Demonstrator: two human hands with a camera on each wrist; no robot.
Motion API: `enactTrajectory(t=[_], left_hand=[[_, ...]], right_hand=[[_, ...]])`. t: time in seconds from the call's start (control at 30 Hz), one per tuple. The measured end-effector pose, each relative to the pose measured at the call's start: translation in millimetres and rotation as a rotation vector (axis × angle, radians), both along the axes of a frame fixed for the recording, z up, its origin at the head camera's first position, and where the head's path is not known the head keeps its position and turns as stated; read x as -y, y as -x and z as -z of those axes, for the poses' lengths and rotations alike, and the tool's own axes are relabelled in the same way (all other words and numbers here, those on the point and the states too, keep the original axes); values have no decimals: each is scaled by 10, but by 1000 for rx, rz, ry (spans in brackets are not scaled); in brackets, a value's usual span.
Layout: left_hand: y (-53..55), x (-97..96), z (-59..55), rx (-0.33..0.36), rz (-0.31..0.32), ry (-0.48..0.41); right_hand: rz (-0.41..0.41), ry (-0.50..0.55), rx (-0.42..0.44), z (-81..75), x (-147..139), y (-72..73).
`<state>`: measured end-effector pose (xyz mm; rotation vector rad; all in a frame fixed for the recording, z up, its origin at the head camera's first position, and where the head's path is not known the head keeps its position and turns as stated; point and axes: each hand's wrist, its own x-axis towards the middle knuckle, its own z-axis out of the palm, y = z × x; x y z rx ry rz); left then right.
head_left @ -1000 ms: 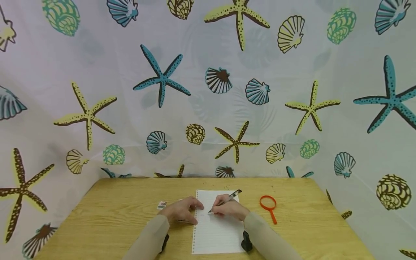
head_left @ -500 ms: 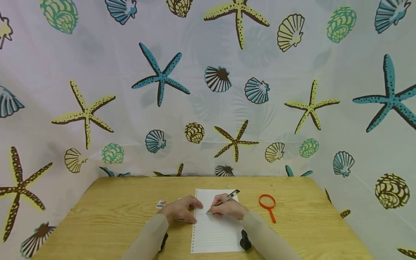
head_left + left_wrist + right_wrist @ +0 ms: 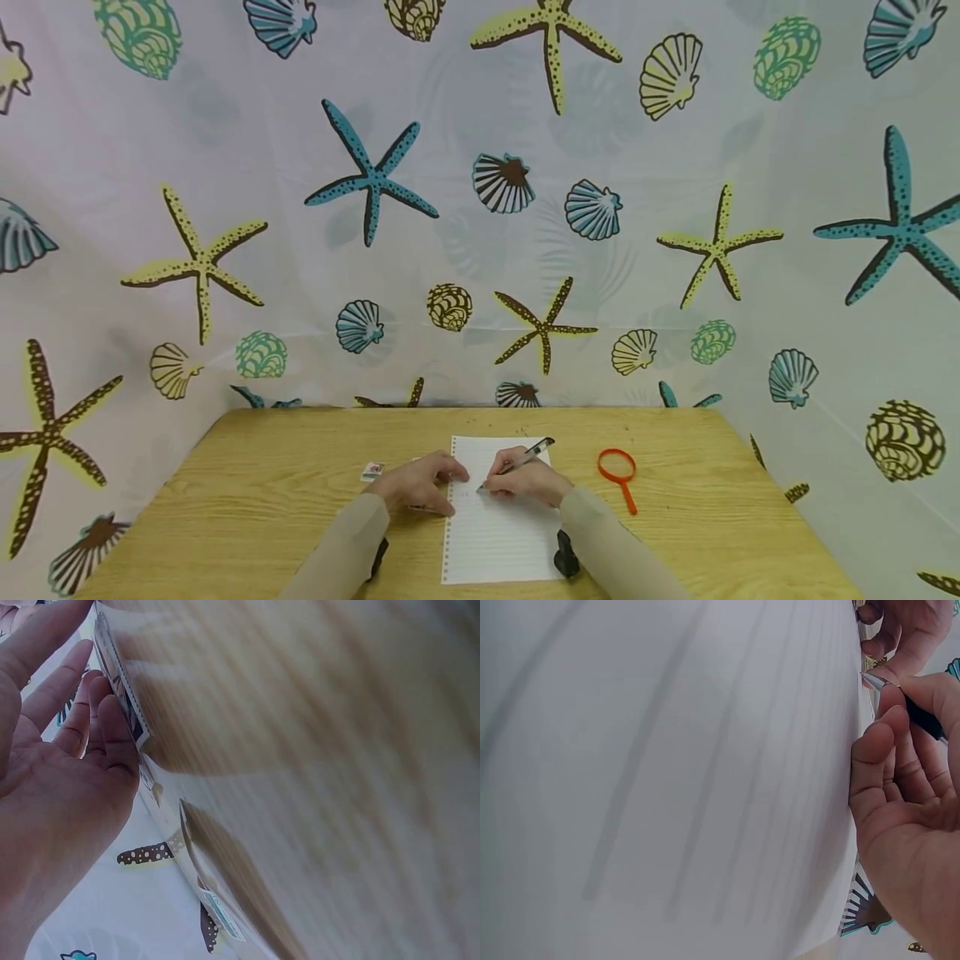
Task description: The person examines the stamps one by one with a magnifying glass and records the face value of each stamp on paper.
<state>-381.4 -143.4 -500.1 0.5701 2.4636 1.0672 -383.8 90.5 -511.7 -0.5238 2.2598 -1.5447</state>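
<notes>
- Right hand point(image 3: 528, 482): thumb and fingers pinch the pen point(image 3: 537, 451), pen tilted, cap end up and away, tip down at the paper.
- Paper point(image 3: 498, 546): lined white sheet, holes along left edge, flat on the wooden table point(image 3: 262, 492), under right hand; faint marks just left of pen tip.
- Left hand point(image 3: 420, 483): fingers spread fairly wide, gripping nothing visible, fingertips at paper's left edge.
- Small picture card point(image 3: 372, 472): on table, just beside left hand.
- Red magnifying glass point(image 3: 621, 481): right of paper, apart from right hand.
- Shell-and-starfish cloth point(image 3: 450, 250): behind table.
</notes>
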Motion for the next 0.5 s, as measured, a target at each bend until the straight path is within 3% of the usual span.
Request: enactTrajectory(t=[0.2,0.5], left_hand=[[-35,-6,-10,-9,3,-6],[-4,-3,18,-21,4,27]], right_hand=[[-2,-17,-21,-3,-10,-15],[-6,-14,-19,8,-7,-15]])
